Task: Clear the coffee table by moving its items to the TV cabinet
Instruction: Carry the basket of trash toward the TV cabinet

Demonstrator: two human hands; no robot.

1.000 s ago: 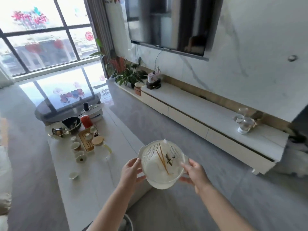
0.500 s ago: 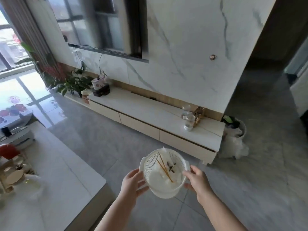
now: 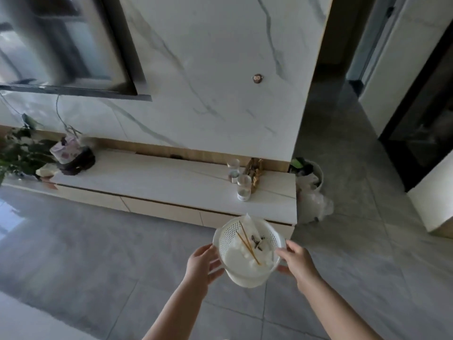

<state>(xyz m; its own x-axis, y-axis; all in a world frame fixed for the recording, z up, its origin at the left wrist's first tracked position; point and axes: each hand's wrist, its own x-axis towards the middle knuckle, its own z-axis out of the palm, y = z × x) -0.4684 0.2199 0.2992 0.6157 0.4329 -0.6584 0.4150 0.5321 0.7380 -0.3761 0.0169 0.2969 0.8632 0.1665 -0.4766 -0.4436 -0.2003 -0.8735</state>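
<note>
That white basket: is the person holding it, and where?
Yes. The white basket is held by its opposite sides, left hand and right hand at the rim.

The basket point(image 3: 247, 251) looks like white perforated plastic, with crumpled paper point(image 3: 241, 256) inside. The TV cabinet point(image 3: 171, 182) has a smooth, marble-like top and wooden fronts. The grey floor tiles point(image 3: 98, 253) shine glossy.

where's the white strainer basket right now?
Head view, lower centre: the white strainer basket is held over the floor between the left hand and right hand, short of the TV cabinet.
</note>
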